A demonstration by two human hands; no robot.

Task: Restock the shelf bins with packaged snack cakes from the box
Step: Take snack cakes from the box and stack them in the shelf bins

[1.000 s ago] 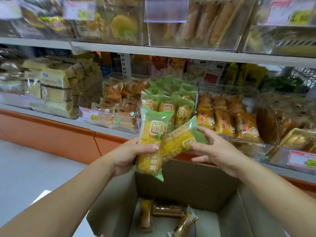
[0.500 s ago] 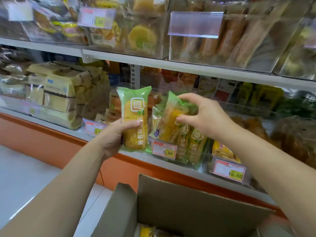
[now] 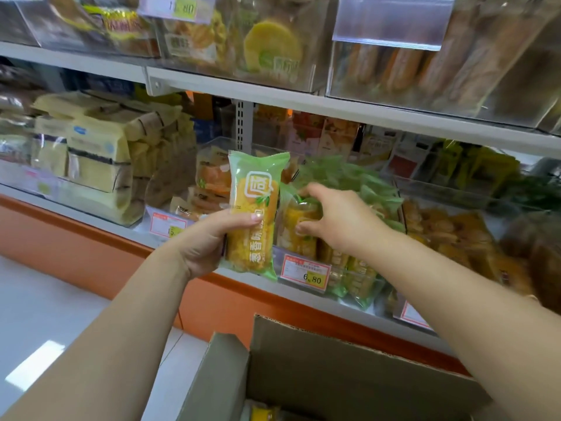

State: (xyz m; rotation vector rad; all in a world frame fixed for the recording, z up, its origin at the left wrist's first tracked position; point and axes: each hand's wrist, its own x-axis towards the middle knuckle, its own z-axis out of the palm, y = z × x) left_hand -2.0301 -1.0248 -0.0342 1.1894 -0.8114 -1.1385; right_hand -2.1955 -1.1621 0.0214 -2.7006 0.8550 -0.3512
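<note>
My left hand (image 3: 209, 241) grips a green-wrapped snack cake (image 3: 253, 214) upright in front of the middle shelf. My right hand (image 3: 340, 220) reaches into the clear bin (image 3: 361, 281) of matching green packs and holds a second green snack cake (image 3: 299, 226) between thumb and fingers, down among the packs at the bin's left front. The open cardboard box (image 3: 318, 369) sits below my arms; a yellow pack (image 3: 264, 413) shows at its bottom edge.
A price tag reading 6.80 (image 3: 305, 273) hangs on the bin front. Orange-wrapped cakes (image 3: 212, 189) fill the bin to the left, yellow packs (image 3: 455, 235) the bin to the right. Cream bagged goods (image 3: 94, 159) stand far left. Upper shelf bins (image 3: 273, 47) overhang.
My right hand has lowered its pack down into the green bin. My left hand has held its pack almost still. The view has moved closer to the shelf.
</note>
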